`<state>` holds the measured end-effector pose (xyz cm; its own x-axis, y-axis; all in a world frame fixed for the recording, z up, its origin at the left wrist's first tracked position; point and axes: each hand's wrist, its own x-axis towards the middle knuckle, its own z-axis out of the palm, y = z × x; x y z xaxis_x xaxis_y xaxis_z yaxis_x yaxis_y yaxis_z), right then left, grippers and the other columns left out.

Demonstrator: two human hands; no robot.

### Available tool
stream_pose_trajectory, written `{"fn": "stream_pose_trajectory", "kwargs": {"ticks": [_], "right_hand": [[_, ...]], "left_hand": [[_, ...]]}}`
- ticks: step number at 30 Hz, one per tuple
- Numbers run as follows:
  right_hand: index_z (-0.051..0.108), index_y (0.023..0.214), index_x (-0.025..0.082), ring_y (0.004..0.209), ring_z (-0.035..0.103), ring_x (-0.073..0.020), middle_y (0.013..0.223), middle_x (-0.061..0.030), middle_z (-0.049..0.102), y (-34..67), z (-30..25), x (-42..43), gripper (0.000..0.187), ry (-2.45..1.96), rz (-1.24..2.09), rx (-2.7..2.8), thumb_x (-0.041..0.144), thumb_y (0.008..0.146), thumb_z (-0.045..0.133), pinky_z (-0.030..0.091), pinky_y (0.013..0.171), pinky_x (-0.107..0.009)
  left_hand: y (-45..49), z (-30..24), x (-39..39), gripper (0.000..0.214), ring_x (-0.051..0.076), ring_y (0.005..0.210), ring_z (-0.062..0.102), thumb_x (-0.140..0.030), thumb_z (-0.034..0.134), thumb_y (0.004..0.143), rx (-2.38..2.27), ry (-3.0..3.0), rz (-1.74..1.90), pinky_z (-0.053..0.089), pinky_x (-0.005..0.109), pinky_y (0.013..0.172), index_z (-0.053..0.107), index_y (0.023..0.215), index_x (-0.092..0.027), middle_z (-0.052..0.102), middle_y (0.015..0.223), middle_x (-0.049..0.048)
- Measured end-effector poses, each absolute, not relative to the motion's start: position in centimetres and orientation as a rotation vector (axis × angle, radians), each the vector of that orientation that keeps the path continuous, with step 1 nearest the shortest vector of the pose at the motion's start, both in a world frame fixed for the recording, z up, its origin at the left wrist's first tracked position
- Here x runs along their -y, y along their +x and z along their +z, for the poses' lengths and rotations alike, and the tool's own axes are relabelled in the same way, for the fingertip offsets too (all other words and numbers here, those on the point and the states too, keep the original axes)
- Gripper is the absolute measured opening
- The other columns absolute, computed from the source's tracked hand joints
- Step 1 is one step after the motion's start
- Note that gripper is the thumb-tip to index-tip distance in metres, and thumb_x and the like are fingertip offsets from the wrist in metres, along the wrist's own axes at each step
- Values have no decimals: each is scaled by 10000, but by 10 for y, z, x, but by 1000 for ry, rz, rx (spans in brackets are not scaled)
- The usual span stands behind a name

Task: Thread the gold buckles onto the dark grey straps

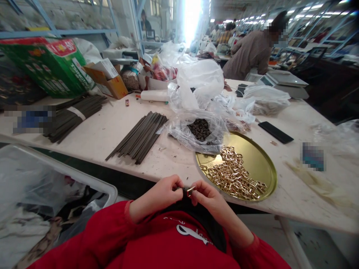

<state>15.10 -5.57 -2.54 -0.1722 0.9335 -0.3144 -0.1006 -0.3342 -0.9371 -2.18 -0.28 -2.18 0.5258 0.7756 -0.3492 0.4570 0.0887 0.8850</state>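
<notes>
My left hand point(161, 192) and my right hand point(206, 194) meet just in front of my chest, below the table edge. Both are closed in a pinch. Between them sits a small gold metal buckle point(190, 191) joined to a dark narrow strip point(181, 189); the left fingers pinch the strip, the right fingers pinch the buckle. Just ahead of my right hand a round gold tray point(258, 157) lies on the white table point(112, 130), with several gold buckles point(232, 175) heaped on it. Dark strips point(140, 136) lie in a loose bundle ahead of my left hand.
A clear bag of dark small parts point(199, 129) lies beside the tray. A black phone point(275, 132), more plastic bags point(200, 82), a second strip bundle point(74, 116) and a green box point(47, 65) are on the table. A bin point(56, 186) stands at my left. Another person point(252, 50) works behind.
</notes>
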Motion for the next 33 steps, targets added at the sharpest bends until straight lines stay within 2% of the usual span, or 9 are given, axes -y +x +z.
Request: {"fn": "stream_pose_trajectory", "kwargs": {"ticks": [4, 9, 16, 19, 22, 25, 29, 33], "right_hand": [[530, 789, 175, 536, 467, -90, 575, 47, 530, 154, -26, 56, 293, -1252, 1637, 1074, 431, 707, 647, 352, 549, -233], [519, 732, 165, 509, 461, -74, 598, 47, 535, 157, -27, 54, 266, -1236, 1696, 1064, 389, 707, 661, 348, 529, -220], [526, 752, 161, 494, 457, -67, 603, 43, 537, 159, -32, 57, 245, -1168, 1814, 889, 363, 717, 660, 325, 502, -205], [533, 749, 161, 493, 459, -72, 586, 42, 536, 158, -32, 57, 259, -1214, 1758, 898, 384, 711, 659, 330, 506, -211], [531, 731, 160, 484, 452, -73, 576, 42, 537, 156, -31, 56, 286, -1273, 1718, 946, 409, 693, 666, 336, 507, -216], [521, 729, 162, 474, 460, -72, 575, 42, 541, 156, -30, 57, 287, -1292, 1735, 982, 408, 694, 664, 329, 492, -210], [520, 745, 158, 476, 472, -67, 587, 38, 550, 157, -31, 61, 257, -1265, 1786, 940, 379, 720, 649, 340, 491, -201], [535, 752, 153, 489, 474, -64, 593, 33, 546, 156, -32, 60, 275, -1240, 1812, 885, 396, 715, 657, 345, 501, -197]], "left_hand": [[-24, -17, 5, 171, 107, 529, 513, -314, 502, 722, -1030, 1534, 285, 353, 195, 473, 517, 799, -162, 566, 594, -33], [-24, -11, 7, 170, 120, 592, 564, -259, 494, 736, -952, 1625, 227, 406, 212, 567, 542, 872, -170, 612, 652, -22], [-26, -5, 2, 308, 128, 636, 588, -246, 550, 696, -865, 1479, 162, 421, 199, 563, 537, 992, -161, 631, 708, -15], [-32, -3, -1, 211, 115, 554, 568, -309, 505, 734, -904, 1460, 32, 401, 189, 505, 569, 847, -143, 623, 663, -3], [-34, -6, 0, 246, 91, 443, 492, -347, 441, 775, -958, 1565, -16, 328, 181, 428, 569, 699, -152, 595, 585, -9], [-29, -11, 2, 232, 102, 431, 453, -322, 462, 764, -990, 1824, 56, 271, 206, 432, 573, 625, -172, 563, 523, -11], [-26, -11, 3, 212, 124, 479, 456, -258, 460, 764, -924, 2057, 150, 235, 233, 460, 584, 608, -186, 577, 559, 7], [-30, -7, 0, 271, 129, 501, 486, -311, 432, 813, -866, 2100, 124, 243, 232, 467, 604, 649, -182, 606, 598, 11]]}}
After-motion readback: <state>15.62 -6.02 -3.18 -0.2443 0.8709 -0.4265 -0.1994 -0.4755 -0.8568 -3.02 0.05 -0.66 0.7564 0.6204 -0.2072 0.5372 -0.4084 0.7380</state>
